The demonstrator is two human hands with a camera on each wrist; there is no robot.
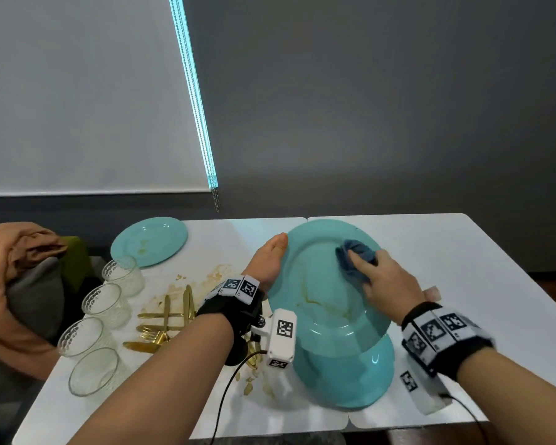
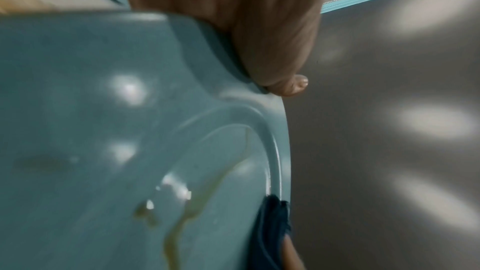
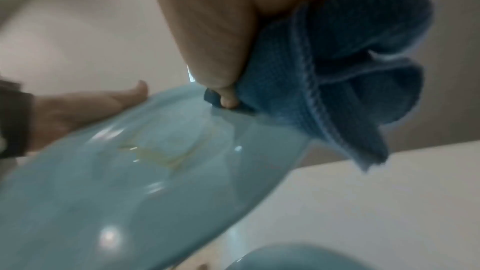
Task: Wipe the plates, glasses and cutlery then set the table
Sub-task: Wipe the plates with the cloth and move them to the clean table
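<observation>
Nearest the lens, four glasses (image 1: 95, 319) stand in a row at the table's (image 1: 463, 252) left edge, beside gold cutlery (image 1: 164, 322) lying among food smears and a soiled plate (image 1: 148, 240) farther back. Centre: the left hand (image 1: 267, 261) holds the tilted plate (image 1: 325, 290) by its left rim, thumb on top, above another plate (image 1: 350, 380). Right: the right hand (image 1: 385, 281) clutches a blue cloth (image 1: 353, 255), pressing it on the far rim. Risk: hard rubbing at the unsupported edge could lever the plate from its one-sided hold onto the one below; the bunched cloth may smear the central yellow streak. Only the left wrist view shows the streak running toward the cloth; only the right wrist view shows the fingers (image 3: 228, 100) pinching fabric.
</observation>
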